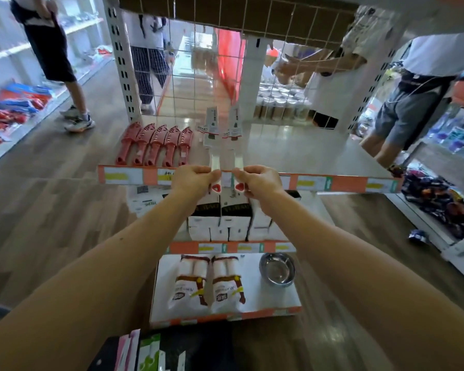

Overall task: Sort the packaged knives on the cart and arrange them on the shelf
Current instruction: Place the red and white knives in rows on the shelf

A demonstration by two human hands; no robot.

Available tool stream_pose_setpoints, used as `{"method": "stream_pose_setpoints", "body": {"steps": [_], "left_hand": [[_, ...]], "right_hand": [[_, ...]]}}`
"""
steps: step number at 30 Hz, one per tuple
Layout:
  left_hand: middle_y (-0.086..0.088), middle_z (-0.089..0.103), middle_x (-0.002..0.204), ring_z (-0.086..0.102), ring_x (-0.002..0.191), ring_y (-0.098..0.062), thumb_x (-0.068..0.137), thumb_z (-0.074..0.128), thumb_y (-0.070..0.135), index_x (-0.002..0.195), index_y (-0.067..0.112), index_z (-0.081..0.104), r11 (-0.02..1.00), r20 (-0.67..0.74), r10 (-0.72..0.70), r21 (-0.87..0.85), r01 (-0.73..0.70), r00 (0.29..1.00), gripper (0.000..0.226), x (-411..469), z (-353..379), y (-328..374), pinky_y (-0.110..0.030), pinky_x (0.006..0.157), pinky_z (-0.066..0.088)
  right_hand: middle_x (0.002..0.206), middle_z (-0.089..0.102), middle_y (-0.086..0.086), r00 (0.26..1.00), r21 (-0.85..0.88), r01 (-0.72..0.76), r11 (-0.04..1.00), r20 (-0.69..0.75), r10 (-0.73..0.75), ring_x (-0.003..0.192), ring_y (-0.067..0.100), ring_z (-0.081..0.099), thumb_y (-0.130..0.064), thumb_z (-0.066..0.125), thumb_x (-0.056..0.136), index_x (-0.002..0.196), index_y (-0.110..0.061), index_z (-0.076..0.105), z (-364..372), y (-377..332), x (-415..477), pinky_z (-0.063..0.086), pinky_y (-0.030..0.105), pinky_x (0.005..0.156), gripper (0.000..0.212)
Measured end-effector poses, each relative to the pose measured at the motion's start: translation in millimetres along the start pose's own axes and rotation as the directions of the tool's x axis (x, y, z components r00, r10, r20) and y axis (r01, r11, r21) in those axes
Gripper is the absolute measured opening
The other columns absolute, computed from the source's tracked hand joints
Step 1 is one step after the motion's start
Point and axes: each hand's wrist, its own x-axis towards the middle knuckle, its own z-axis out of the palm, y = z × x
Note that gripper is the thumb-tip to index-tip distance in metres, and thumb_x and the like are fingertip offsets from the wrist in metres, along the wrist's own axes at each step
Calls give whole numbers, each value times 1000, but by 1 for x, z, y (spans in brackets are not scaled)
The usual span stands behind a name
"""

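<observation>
Flat packets lie nearest, under the forearms. Left hand fingers pinch a white packaged knife, right hand fingers a second packaged knife, both lying on the shelf; red sheathed knives left of the fingers

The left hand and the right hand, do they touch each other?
Apart. The head view shows a clear gap between left hand and right hand; the shelf edge shows through it.
</observation>
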Motion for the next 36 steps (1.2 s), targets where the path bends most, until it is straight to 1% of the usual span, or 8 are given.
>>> {"method": "stream_pose_setpoints", "body": {"steps": [4, 8, 11, 13, 21, 28, 33, 36], "left_hand": [[-2, 61, 73, 60, 72, -17, 84, 67, 17, 110, -2, 63, 998, 10, -29, 53, 28, 1000, 33, 30, 12, 7, -29, 74, 52], [-9, 63, 85, 61, 87, -24, 83, 68, 18, 101, -3, 64, 996, 8, -56, 64, 55, 998, 27, 53, 33, 12, -34, 87, 51], [-11, 61, 87, 59, 88, -25, 84, 67, 18, 83, 3, 62, 990, -2, -102, 101, 102, 995, 15, 69, 50, 18, -38, 93, 50], [-13, 61, 92, 59, 90, -25, 84, 67, 18, 90, 1, 63, 983, -18, -132, 125, 134, 991, 19, 82, 58, 18, -39, 95, 49], [-12, 67, 98, 63, 97, -28, 81, 70, 25, 96, 2, 65, 944, -28, -183, 274, 183, 983, 28, 115, 76, 3, -35, 86, 50], [-17, 72, 95, 68, 91, -31, 79, 71, 27, 96, 1, 71, 869, -57, -65, 487, 85, 996, 31, 124, 83, 1, -42, 84, 55], [-13, 70, 88, 62, 79, -26, 85, 64, 24, 86, 2, 69, 740, -18, 93, 670, -58, 995, 23, 118, 86, 4, -27, 64, 42], [-14, 67, 102, 61, 88, -27, 86, 63, 20, 97, 5, 66, 656, 31, 191, 740, -151, 981, 18, 111, 85, 6, -28, 71, 42]], "right_hand": [[72, 64, 0, 999, -25, -14, 1000, 30, 15, 70, 16, 62, -22, 69, 84, 104, -8, 65, -7, -3, 33, 57, 32, 74, 24], [71, 63, 2, 998, -5, -61, 998, 35, 61, 60, 11, 59, -20, 70, 84, 96, -12, 61, -17, -3, 55, 52, 24, 54, 17], [75, 66, 4, 996, -22, -82, 996, 20, 83, 67, 15, 63, -23, 71, 82, 95, -12, 63, -26, 2, 71, 56, 29, 65, 19], [82, 68, 6, 995, -53, -94, 994, 23, 95, 78, 20, 65, -25, 71, 82, 96, -12, 64, -31, 4, 80, 56, 32, 76, 20], [87, 67, 9, 988, -64, -145, 987, 42, 148, 79, 19, 63, -24, 72, 82, 109, -6, 65, -35, 4, 109, 52, 23, 65, 34], [88, 66, 8, 981, -82, -159, 984, 96, 167, 76, 18, 63, -22, 71, 82, 112, -4, 64, -35, 3, 120, 51, 22, 58, 35], [69, 62, 2, 968, -49, -210, 976, 132, 215, 61, 8, 59, -20, 68, 85, 112, -2, 62, -42, -2, 123, 51, 20, 50, 33], [69, 61, 2, 964, -32, -219, 975, 145, 221, 61, 9, 59, -19, 67, 86, 114, -1, 61, -44, -3, 123, 54, 18, 49, 33]]}}
